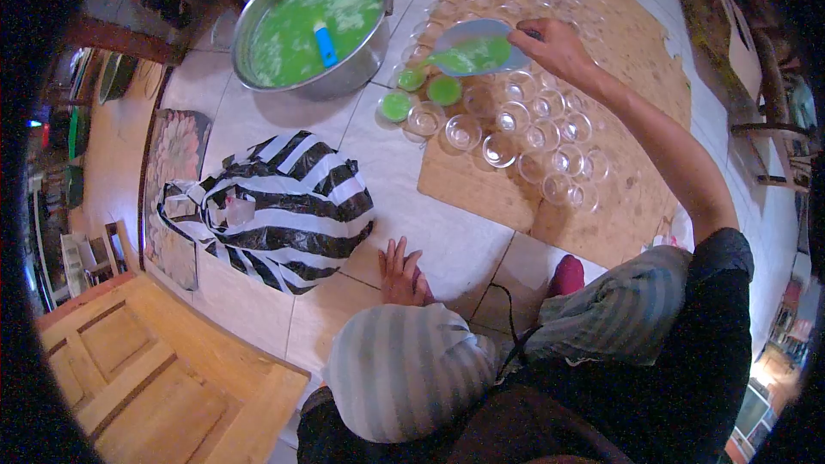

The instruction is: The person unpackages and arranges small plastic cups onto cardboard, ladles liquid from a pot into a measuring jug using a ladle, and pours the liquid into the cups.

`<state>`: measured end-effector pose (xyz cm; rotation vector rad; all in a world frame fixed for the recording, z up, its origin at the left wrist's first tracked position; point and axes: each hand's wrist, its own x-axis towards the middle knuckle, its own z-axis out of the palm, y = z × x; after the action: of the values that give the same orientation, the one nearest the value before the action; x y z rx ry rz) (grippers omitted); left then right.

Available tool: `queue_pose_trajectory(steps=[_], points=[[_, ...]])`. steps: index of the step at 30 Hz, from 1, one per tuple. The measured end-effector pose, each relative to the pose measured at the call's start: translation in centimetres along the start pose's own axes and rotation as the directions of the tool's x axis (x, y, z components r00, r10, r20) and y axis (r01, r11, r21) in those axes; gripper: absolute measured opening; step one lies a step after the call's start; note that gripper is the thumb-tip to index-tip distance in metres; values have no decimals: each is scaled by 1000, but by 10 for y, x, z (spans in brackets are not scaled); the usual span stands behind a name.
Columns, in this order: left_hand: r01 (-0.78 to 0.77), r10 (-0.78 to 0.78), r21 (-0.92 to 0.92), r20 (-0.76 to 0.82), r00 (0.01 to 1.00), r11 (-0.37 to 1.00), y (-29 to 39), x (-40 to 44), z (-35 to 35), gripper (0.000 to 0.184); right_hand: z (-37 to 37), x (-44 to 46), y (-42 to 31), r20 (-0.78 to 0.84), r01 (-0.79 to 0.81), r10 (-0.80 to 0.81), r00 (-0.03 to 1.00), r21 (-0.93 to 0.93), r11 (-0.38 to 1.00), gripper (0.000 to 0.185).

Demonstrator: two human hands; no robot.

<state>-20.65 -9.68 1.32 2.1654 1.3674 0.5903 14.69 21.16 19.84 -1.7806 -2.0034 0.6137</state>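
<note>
My right hand [550, 45] grips the handle of a pale scoop [490, 34] that holds green liquid. The scoop is tilted to the left, its lip over the small clear cups at the near left of the rows. Three cups, one of them this green cup [444, 89], contain green liquid. Several clear cups [464, 131] beside them look empty. Left of the scoop is a large metal pot [361, 64] of green liquid, with a blue-handled tool [326, 45] in it. Near my knee, my left hand [401, 275] has its fingers spread and holds nothing.
A black-and-white striped plastic bag [292, 210] lies on the tiled floor below the pot. Brown board [481, 185] lies under many of the cups. A wooden panelled piece [163, 378] stands at the lower left, and a floral mat [176, 206] lies beyond the bag.
</note>
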Motion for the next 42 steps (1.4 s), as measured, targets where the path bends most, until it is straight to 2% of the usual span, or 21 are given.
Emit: queue_pose_trajectory(steps=[4,9,13,16,20,25,29,33,37,40,42], points=[[-12,12,-18,-22,1000,1000,-1,0,0,42,-2,0,-2,3,-5,5,1000,4,1000,47],[-55,47,157,50,998,986,-15,-14,15,42,-9,-3,-12,39,-66,66,997,-7,998,47],[-54,53,136,9,999,989,-12,-11,13,43,-13,-4,-17,69,-83,83,994,-5,997,46],[-48,44,131,33,998,990,-10,-9,9,43,-4,-3,-7,-30,-22,22,999,12,1000,45],[-45,37,138,58,998,989,-14,-13,14,44,-9,-2,-11,29,-64,64,998,1,998,45],[-20,20,8,-33,999,1000,-2,-4,4,44,-12,-2,-16,37,-57,58,998,-22,998,46],[-65,60,136,35,998,989,-14,-12,14,44,-10,0,-13,20,-34,35,999,-46,998,46],[-62,53,156,60,997,986,-15,-15,15,46,-9,0,-13,33,-32,33,999,-32,999,46],[-28,28,35,9,1000,999,-6,-4,4,50,-12,0,-17,52,-32,35,998,-54,998,47],[0,-7,88,74,997,996,-7,-6,5,53,-9,1,-14,24,-7,9,1000,-60,998,48],[-7,2,84,63,998,996,-7,-6,5,52,-8,2,-13,22,-6,7,1000,-44,999,47]])
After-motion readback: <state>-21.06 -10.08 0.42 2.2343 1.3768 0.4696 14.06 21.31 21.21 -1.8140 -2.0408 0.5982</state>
